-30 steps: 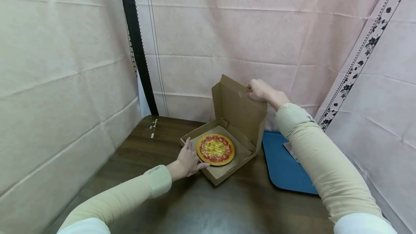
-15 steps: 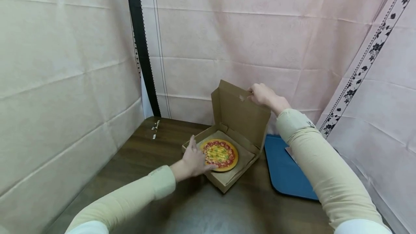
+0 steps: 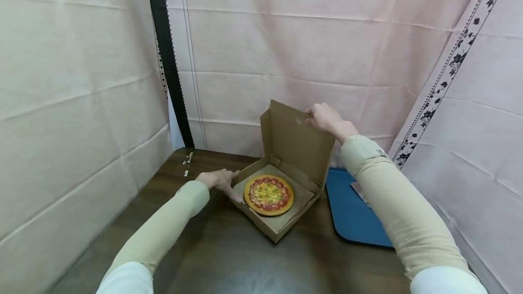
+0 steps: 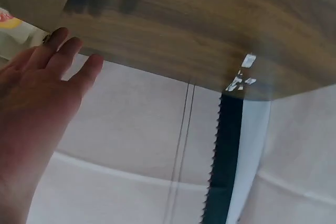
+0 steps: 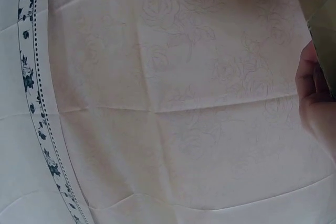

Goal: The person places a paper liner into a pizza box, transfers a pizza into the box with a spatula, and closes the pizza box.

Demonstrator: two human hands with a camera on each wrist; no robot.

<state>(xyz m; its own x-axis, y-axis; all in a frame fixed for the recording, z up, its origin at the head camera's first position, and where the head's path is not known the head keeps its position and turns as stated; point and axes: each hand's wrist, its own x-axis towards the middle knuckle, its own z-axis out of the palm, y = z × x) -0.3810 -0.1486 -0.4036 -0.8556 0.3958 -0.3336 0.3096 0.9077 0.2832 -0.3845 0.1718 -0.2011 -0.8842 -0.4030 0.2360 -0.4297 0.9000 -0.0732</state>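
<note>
A cardboard pizza box (image 3: pixel 300 205) lies on the table with its lid (image 3: pixel 300 142) raised. Inside, on brown paper, rests a round pizza (image 3: pixel 268 195) with red and yellow toppings. My left hand (image 3: pixel 220 180) is at the box's left corner, thumb along the near-left wall and fingers at the far-left wall. In the left wrist view, the fingers of the left hand (image 4: pixel 44 90) look fairly straight. With curled fingers, my right hand (image 3: pixel 326 117) grips the lid's upper edge. The right wrist view shows only part of the right hand (image 5: pixel 315 93) at the lid.
A blue tray (image 3: pixel 355 221) lies right of the box, with a small flat card (image 3: pixel 359 193) on it, partly behind the right sleeve. White scraps (image 3: pixel 188 160) mark the dark wooden table (image 3: pixel 241 262) at the back left. Pale curtains (image 3: pixel 310 35) enclose the table.
My left hand has moved from over the pizza's left side back to the box's left corner, uncovering the pizza. The right hand still holds the lid up.
</note>
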